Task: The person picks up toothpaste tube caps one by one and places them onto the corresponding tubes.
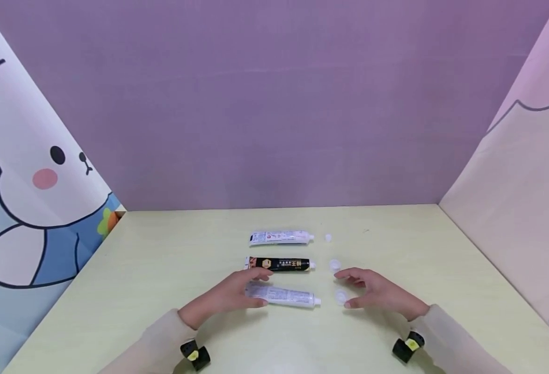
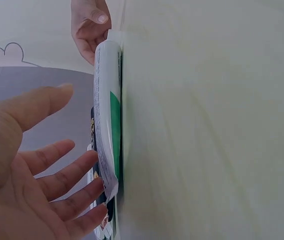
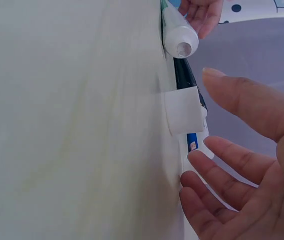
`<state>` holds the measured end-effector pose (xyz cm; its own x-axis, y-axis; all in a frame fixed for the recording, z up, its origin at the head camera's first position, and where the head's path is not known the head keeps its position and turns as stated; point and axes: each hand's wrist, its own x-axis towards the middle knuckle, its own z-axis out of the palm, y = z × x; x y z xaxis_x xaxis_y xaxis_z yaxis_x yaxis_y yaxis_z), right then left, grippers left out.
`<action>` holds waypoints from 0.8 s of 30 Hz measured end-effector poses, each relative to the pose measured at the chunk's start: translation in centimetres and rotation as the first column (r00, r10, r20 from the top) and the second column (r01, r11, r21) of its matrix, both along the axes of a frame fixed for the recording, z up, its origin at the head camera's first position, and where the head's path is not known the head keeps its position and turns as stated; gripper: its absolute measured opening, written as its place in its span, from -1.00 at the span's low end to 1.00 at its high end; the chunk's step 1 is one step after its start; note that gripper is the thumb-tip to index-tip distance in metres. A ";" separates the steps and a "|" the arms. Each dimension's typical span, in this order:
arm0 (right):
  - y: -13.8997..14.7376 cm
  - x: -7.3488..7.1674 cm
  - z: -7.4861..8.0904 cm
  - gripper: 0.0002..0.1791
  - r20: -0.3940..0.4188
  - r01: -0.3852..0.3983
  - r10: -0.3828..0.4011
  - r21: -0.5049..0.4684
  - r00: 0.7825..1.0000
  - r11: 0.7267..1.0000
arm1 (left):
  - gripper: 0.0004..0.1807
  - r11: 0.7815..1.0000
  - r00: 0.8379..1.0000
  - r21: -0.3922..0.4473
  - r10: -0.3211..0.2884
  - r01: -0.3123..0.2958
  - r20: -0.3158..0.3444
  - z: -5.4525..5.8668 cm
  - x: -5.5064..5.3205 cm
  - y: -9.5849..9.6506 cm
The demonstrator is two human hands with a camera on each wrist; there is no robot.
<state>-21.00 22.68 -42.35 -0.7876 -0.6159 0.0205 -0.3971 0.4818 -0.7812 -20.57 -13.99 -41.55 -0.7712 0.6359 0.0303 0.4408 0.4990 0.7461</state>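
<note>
Over the back end of the nearest toothpaste tube (image 1: 284,295), white with a green patch in the left wrist view, hovers my left hand (image 1: 237,292), fingers spread and thumb apart. Its mouth is uncapped and points right. My right hand (image 1: 379,292) is beside the near white cap (image 1: 341,296), its thumb and fingers parted around it without gripping. That cap (image 3: 184,111) stands on the table in the right wrist view. Behind lie a black toothpaste tube (image 1: 286,264) and a far white tube (image 1: 281,238), each with a cap off to its right.
The middle cap (image 1: 335,265) and the small far cap (image 1: 328,237) sit on the pale table (image 1: 171,249). A purple panel (image 1: 279,114) rises at the back. Printed cartoon panels close in the left side (image 1: 26,182) and the right side (image 1: 522,197).
</note>
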 end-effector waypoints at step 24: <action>-0.3 -0.5 -0.6 -0.58 0.122 -0.007 0.014 -0.061 0.992 0.998 | -0.57 0.988 0.997 -0.142 0.050 -0.056 -0.050 -0.3 -1.8 1.6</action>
<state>-21.49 22.42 -42.94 -0.7800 -0.6246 -0.0383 -0.3013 0.4286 -0.8517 -22.38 -12.34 -41.83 -0.8039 0.5944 -0.0219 0.4432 0.6232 0.6443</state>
